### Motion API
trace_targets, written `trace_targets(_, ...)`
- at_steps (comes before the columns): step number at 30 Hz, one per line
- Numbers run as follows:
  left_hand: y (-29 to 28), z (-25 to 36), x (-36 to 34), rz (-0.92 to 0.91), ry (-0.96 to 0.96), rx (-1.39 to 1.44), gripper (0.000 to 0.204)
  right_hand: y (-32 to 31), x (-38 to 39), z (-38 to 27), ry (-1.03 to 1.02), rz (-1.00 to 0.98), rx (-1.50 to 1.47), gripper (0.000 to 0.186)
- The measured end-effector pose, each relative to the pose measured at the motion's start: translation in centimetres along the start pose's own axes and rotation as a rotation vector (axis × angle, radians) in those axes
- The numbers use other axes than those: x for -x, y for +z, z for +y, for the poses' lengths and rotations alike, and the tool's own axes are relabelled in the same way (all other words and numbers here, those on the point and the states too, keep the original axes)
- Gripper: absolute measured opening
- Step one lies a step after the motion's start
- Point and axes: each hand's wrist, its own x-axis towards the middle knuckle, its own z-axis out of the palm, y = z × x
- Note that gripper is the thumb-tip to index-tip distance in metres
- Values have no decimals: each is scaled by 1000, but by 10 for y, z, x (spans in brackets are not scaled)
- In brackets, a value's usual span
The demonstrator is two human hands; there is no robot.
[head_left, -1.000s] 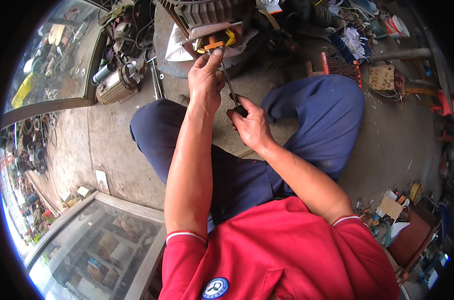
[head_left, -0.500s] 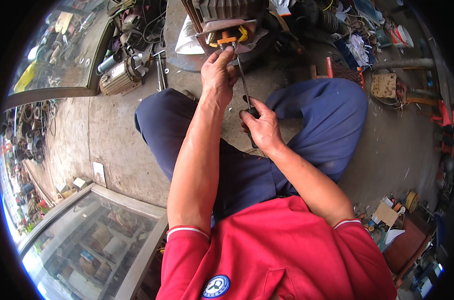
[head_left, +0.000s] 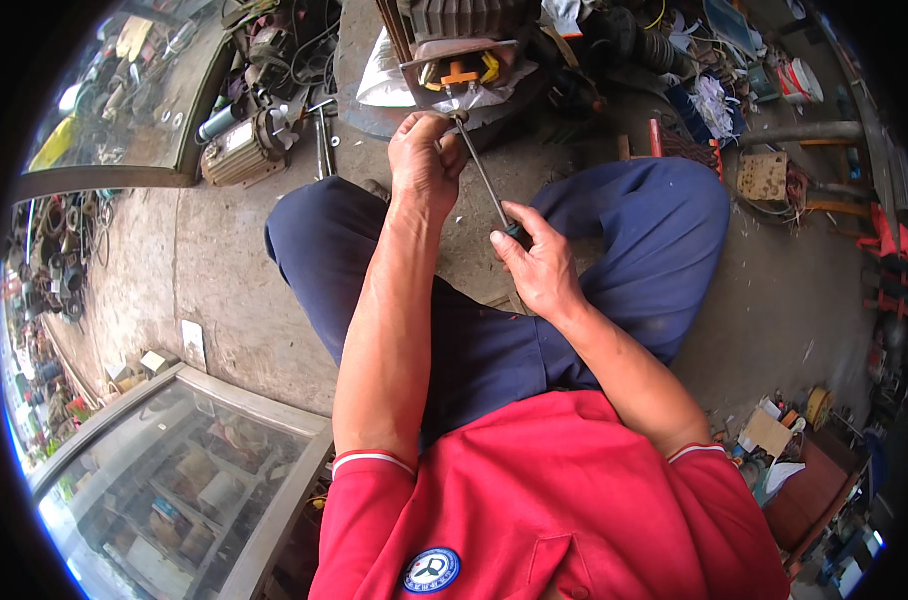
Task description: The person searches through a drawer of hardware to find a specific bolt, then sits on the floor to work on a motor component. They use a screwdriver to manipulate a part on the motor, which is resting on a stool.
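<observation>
A finned electric motor (head_left: 466,20) stands at the top with its terminal box open. In the box sits an orange terminal block (head_left: 460,73), with yellow pieces at its sides. Just below it my left hand (head_left: 424,160) is closed, thumb and fingertips pinched beside the screwdriver's tip; what they hold is too small to make out. My right hand (head_left: 546,262) grips the dark handle of the screwdriver (head_left: 486,175), whose shaft slants up and left to the left fingertips. The tip is apart from the terminal block.
A smaller motor (head_left: 242,150) lies on the floor at left, near a T-shaped metal bar (head_left: 322,140). Glass-topped cabinets (head_left: 189,480) stand at left. Cluttered parts and paper (head_left: 712,100) fill the upper right, and more clutter (head_left: 774,430) lies lower right.
Both hands have drawn back from the terminal box toward me. The screwdriver's tip has come away from the terminal block and now rests by the left fingertips.
</observation>
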Motion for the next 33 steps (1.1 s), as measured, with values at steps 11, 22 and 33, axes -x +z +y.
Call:
trace_targets(11,-13,6,7,-141,-38,71,8,2,5,-11,-138,33,121,36)
trace_targets(22,-28,9,11,-136,-57,70,9,-2,-1,-11,-340,125,402,38)
trace_targets(33,-23,6,10,-94,-77,35,11,-10,-2,-16,-340,134,468,37)
